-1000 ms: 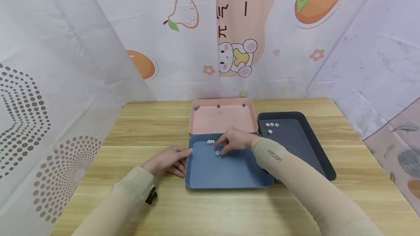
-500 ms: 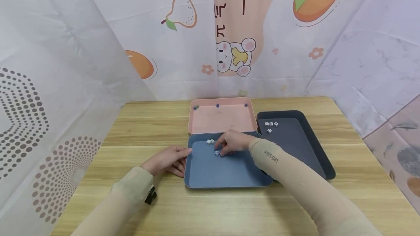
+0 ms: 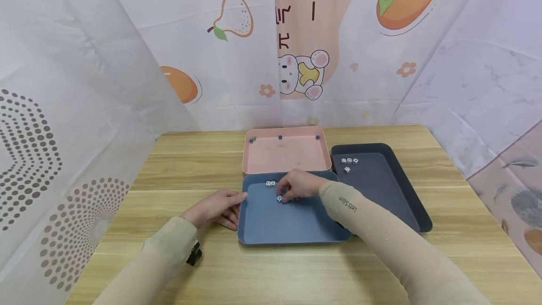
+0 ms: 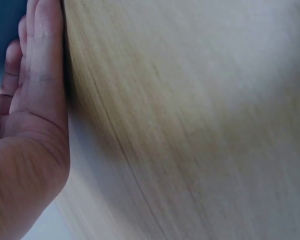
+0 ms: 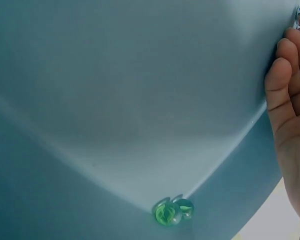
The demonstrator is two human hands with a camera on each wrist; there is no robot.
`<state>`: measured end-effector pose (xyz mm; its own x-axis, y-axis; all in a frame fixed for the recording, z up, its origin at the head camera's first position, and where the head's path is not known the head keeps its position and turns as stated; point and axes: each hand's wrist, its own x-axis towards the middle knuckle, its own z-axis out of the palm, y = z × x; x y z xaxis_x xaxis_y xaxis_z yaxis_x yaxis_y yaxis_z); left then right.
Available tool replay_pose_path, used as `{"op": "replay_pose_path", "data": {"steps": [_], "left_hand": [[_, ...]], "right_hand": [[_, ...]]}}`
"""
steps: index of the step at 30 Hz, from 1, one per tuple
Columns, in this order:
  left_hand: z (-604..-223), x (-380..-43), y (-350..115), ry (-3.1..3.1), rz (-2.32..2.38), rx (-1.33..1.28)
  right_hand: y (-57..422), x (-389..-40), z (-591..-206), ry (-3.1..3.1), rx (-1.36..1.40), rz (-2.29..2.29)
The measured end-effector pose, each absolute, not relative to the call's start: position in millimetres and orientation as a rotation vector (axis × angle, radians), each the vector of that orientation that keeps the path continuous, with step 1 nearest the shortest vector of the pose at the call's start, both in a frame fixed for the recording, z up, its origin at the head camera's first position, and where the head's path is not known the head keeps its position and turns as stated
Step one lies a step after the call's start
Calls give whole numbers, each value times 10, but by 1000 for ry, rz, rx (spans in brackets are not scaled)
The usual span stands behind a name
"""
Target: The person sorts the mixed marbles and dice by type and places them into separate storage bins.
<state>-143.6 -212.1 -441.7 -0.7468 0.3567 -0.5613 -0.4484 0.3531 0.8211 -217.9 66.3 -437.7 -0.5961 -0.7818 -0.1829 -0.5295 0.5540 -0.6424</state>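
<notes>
- White die (image 3: pixel 279 198): inside the blue tray (image 3: pixel 296 224), toward its left rear.
- Right hand (image 3: pixel 299 184): grip together on that die, thumb and index fingertips at its sides.
- Left hand (image 3: pixel 217 206): at the tray's left rim, fingers relaxed, not clamped.
- Two dice (image 3: pixel 270 184): side by side, behind.
- Two green marbles (image 5: pixel 172 212): tray corner.
- Dark grey tray (image 3: pixel 383 192): right, holding four dice.

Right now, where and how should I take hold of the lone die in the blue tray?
Likely best: pinch the lone die by two opposite side faces, with the right hand coming from above and the right. It is a small, flat-sided cube set askew to the edges of the blue tray, so turn the pinch to match; the paired dice sit apart, beyond it.
</notes>
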Motion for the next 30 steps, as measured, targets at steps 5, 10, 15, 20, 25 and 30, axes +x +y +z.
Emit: {"op": "replay_pose_path", "data": {"steps": [5,10,15,20,25,30], "left_hand": [[-4425,-1434,-2124,1923,1467,-75],[-4428,-1431,-2122,1927,1468,-70],[-4427,-1432,-2123,1932,1473,-76],[-4428,-1439,-2121,1922,1477,-80],[-4418,-1441,-2114,1918,1476,-88],[-4409,-1435,-2115,1924,1472,-87]], "right_hand": [[648,-2165,-4370,2353,-1084,-727],[647,-2150,-4371,2382,-1118,-712],[666,-2156,-4361,2381,-1107,-730],[729,-2180,-4317,2377,-1084,-733],[798,-2223,-4240,2384,-1072,-755],[839,-2244,-4149,2376,-1060,-781]]}}
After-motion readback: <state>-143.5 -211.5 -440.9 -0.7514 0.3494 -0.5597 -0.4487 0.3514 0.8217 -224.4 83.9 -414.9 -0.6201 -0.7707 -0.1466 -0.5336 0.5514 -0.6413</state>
